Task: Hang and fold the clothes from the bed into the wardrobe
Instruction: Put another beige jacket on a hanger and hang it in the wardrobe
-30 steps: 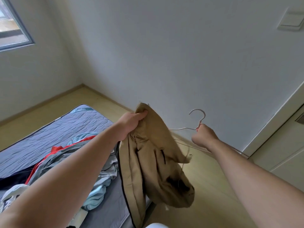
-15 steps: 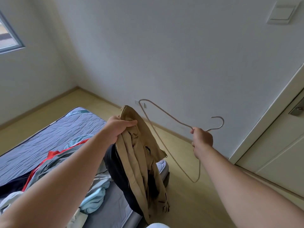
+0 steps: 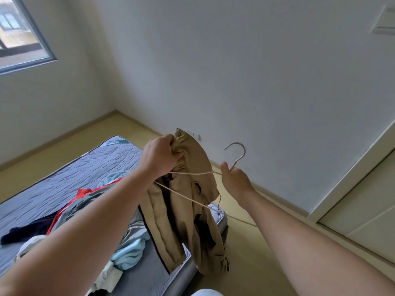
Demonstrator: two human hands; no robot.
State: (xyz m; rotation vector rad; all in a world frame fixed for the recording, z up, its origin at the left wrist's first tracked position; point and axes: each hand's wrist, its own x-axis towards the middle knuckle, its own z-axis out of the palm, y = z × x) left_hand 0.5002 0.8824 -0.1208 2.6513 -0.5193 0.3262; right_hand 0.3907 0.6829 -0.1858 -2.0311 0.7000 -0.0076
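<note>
My left hand (image 3: 160, 157) grips the bunched top of a tan garment (image 3: 188, 210), which hangs down over the mattress corner. My right hand (image 3: 235, 180) holds a thin pale wire hanger (image 3: 236, 154) just below its hook, which points up. The hanger's wire arms run left across the garment towards my left hand. More clothes (image 3: 89, 210) lie heaped on the grey quilted mattress (image 3: 70, 174): red, grey, light blue, dark navy and white pieces.
The mattress lies on a yellowish floor (image 3: 245, 263). White walls meet in the far corner, with a window (image 3: 19, 35) at the upper left and a wall socket (image 3: 193, 134) behind the garment. A white panelled door (image 3: 363, 206) stands at the right.
The hanger has turned from standing on edge to lying across the garment, its left end now at my left hand. Both hands have come closer together.
</note>
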